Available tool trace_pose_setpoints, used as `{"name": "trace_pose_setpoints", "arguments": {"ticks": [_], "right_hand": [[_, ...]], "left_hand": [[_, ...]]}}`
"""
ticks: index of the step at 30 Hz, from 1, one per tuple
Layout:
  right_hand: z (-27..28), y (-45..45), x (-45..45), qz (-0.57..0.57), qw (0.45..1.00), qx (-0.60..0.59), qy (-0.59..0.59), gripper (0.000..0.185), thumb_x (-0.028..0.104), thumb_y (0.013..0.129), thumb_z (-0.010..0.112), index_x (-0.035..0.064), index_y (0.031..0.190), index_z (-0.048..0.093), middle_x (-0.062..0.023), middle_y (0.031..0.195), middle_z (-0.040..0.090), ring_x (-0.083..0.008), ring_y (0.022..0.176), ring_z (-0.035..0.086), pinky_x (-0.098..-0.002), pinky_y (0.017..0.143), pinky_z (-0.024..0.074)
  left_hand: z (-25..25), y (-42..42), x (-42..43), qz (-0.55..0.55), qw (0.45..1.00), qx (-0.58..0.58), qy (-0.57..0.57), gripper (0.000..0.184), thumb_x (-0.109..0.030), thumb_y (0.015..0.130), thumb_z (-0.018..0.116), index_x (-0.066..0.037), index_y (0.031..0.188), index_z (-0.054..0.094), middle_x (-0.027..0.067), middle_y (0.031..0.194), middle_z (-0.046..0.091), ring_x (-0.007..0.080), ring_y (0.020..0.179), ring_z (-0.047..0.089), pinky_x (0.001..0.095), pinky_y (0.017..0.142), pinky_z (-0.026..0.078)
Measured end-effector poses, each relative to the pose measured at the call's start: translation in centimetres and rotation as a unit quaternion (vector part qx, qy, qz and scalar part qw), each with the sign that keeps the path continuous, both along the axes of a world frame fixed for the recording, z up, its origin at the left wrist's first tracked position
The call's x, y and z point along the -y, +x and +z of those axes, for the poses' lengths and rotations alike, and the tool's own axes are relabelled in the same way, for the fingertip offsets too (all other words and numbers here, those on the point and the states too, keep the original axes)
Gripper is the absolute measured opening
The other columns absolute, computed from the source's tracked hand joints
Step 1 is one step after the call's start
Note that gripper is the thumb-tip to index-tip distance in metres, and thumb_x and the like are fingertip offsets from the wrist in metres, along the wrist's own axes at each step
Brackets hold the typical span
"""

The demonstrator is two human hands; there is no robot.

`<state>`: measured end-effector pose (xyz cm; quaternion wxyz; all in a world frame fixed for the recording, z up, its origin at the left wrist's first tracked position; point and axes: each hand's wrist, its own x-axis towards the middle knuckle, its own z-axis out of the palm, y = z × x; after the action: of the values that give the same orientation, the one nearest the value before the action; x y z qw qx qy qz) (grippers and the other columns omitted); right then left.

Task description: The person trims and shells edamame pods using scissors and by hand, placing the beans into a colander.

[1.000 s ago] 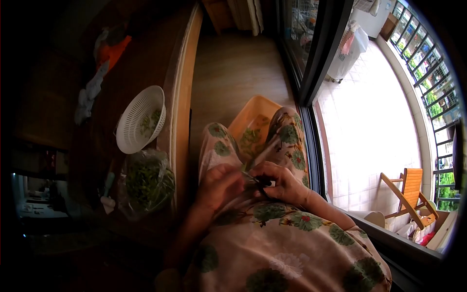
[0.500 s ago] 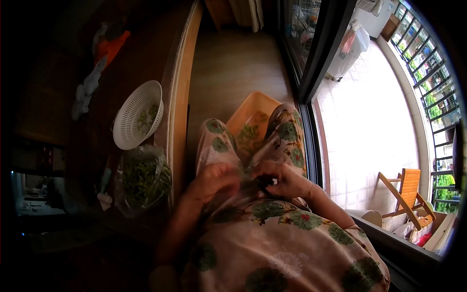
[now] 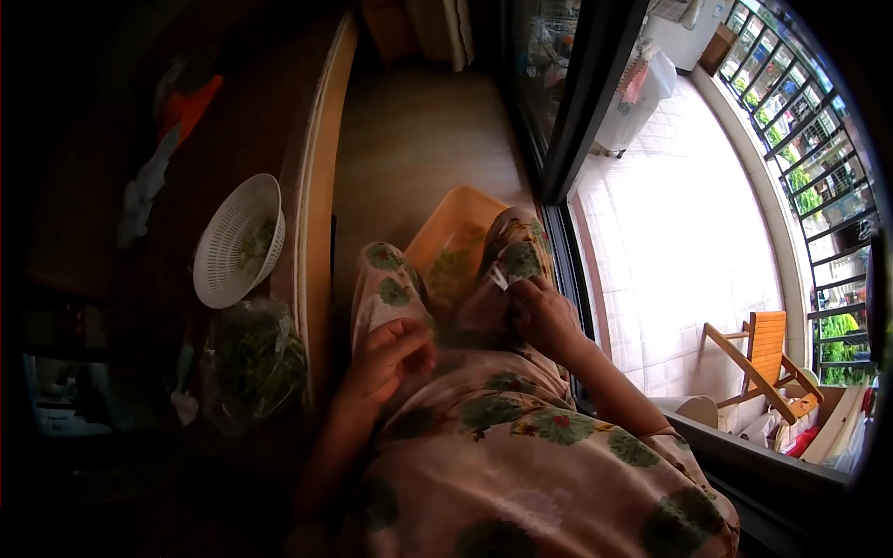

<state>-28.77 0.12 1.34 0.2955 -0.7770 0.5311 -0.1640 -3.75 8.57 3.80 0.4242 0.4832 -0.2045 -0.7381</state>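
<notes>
My right hand is closed above my right knee. It grips what looks like small scissors, whose pale, bright tips stick out past the fingers; the handles are hidden. Over my left thigh, my left hand has its fingers loosely bent, with nothing visible in it. An orange plastic tub stands on the floor between my knees, with blurred green leaves inside. To my left, a clear plastic bag of green leafy vegetables lies on the dark table beside a white colander holding a few green pieces.
The wooden table edge runs along my left side. An orange item and crumpled pale plastic lie farther back. On my right, a dark sliding door frame borders a bright tiled balcony with a folding wooden chair.
My hands have moved apart: the right went forward to my right knee, its scissor tips now showing, while the left stayed near my left thigh. The whole view shifted slightly.
</notes>
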Motion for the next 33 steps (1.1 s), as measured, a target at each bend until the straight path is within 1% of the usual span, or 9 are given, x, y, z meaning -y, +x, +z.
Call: {"name": "trace_pose_setpoints", "arguments": {"ticks": [6, 12, 19, 22, 23, 24, 26, 28, 33], "right_hand": [[-3.6, -0.1, 0.5, -0.058, 0.995, -0.072, -0.033, 0.031, 0.015, 0.077, 0.058, 0.0106, 0.106, 0.048, -0.0192, 0.104, 0.053, -0.0409, 0.088, 0.058, -0.0472, 0.071, 0.0483], [-2.2, -1.1, 1.6, -0.007, 0.997, -0.059, 0.048, 0.037, 0.019, 0.072, 0.065, 0.0072, 0.104, 0.050, -0.0221, 0.105, 0.052, -0.0419, 0.090, 0.057, -0.0473, 0.074, 0.0488], [0.8, -0.5, 1.3, -0.019, 0.991, -0.112, 0.064, 0.043, 0.016, 0.069, 0.069, 0.0078, 0.108, 0.055, -0.0172, 0.109, 0.054, -0.0390, 0.094, 0.057, -0.0451, 0.078, 0.0490], [0.7, 0.6, 0.8, 0.072, 0.996, 0.011, 0.044, 0.039, 0.010, 0.071, 0.068, 0.0082, 0.109, 0.057, -0.0153, 0.107, 0.056, -0.0358, 0.093, 0.058, -0.0410, 0.076, 0.0500], [-0.9, 1.1, 0.5, 0.172, 0.975, 0.141, 0.012, 0.036, 0.008, 0.075, 0.068, 0.0064, 0.110, 0.057, -0.0127, 0.102, 0.058, -0.0282, 0.090, 0.060, -0.0348, 0.075, 0.0504], [3.1, 2.5, -0.8, 0.141, 0.963, 0.219, 0.062, 0.035, 0.011, 0.077, 0.070, 0.0033, 0.108, 0.056, -0.0101, 0.095, 0.058, -0.0209, 0.086, 0.059, -0.0301, 0.073, 0.0496], [3.5, 4.3, -2.3, 0.106, 0.914, 0.368, 0.135, 0.027, 0.012, 0.081, 0.068, 0.0010, 0.102, 0.056, -0.0059, 0.086, 0.058, -0.0127, 0.078, 0.056, -0.0269, 0.068, 0.0485], [3.5, 4.6, -2.4, 0.093, 0.940, 0.296, 0.145, 0.030, 0.013, 0.078, 0.070, -0.0003, 0.102, 0.058, -0.0103, 0.089, 0.060, -0.0184, 0.082, 0.061, -0.0288, 0.072, 0.0487], [2.8, 4.3, -2.4, 0.087, 0.803, 0.494, 0.323, 0.019, 0.006, 0.085, 0.063, -0.0020, 0.101, 0.056, -0.0046, 0.089, 0.062, -0.0108, 0.083, 0.059, -0.0258, 0.074, 0.0494]], "left_hand": [[-0.1, -1.0, 0.3, 0.022, 0.999, -0.014, -0.031, 0.011, -0.017, 0.091, 0.056, -0.006, 0.093, 0.057, 0.0046, 0.078, 0.061, 0.0132, 0.068, 0.056, 0.0249, 0.062, 0.043], [0.1, -1.2, 0.4, 0.045, 0.998, -0.029, -0.022, 0.011, -0.016, 0.090, 0.057, -0.006, 0.094, 0.058, 0.0025, 0.076, 0.059, 0.0112, 0.066, 0.052, 0.0237, 0.060, 0.040], [-1.1, -1.2, 0.5, 0.076, 0.996, -0.041, -0.037, 0.010, -0.014, 0.088, 0.060, -0.007, 0.095, 0.058, 0.0006, 0.075, 0.057, 0.0099, 0.065, 0.051, 0.0223, 0.059, 0.040], [-1.9, -1.3, 0.4, 0.082, 0.995, -0.041, -0.042, 0.010, -0.013, 0.087, 0.061, -0.007, 0.095, 0.058, 0.0005, 0.079, 0.058, 0.0093, 0.068, 0.051, 0.0218, 0.060, 0.039], [-2.0, -1.5, 0.4, 0.086, 0.995, -0.035, -0.042, 0.011, -0.012, 0.087, 0.062, -0.008, 0.096, 0.058, 0.0004, 0.081, 0.058, 0.0094, 0.069, 0.052, 0.0220, 0.062, 0.040], [-1.6, -2.1, 0.6, 0.090, 0.995, -0.029, -0.043, 0.012, -0.012, 0.086, 0.062, -0.008, 0.096, 0.058, 0.0004, 0.083, 0.058, 0.0095, 0.071, 0.052, 0.0223, 0.063, 0.041], [-1.0, -3.1, 0.7, 0.102, 0.993, -0.044, -0.047, 0.013, -0.011, 0.086, 0.062, -0.008, 0.098, 0.057, 0.0003, 0.086, 0.058, 0.0098, 0.074, 0.053, 0.0231, 0.065, 0.043], [-0.6, -3.7, 0.7, 0.117, 0.988, -0.084, -0.052, 0.015, -0.011, 0.086, 0.062, -0.009, 0.099, 0.056, 0.0000, 0.089, 0.058, 0.0103, 0.076, 0.054, 0.0241, 0.068, 0.045], [-1.1, -2.7, 0.2, 0.084, 0.983, -0.164, -0.010, 0.016, -0.013, 0.088, 0.060, -0.008, 0.102, 0.054, 0.0006, 0.093, 0.059, 0.0126, 0.084, 0.057, 0.0266, 0.075, 0.048]]}}
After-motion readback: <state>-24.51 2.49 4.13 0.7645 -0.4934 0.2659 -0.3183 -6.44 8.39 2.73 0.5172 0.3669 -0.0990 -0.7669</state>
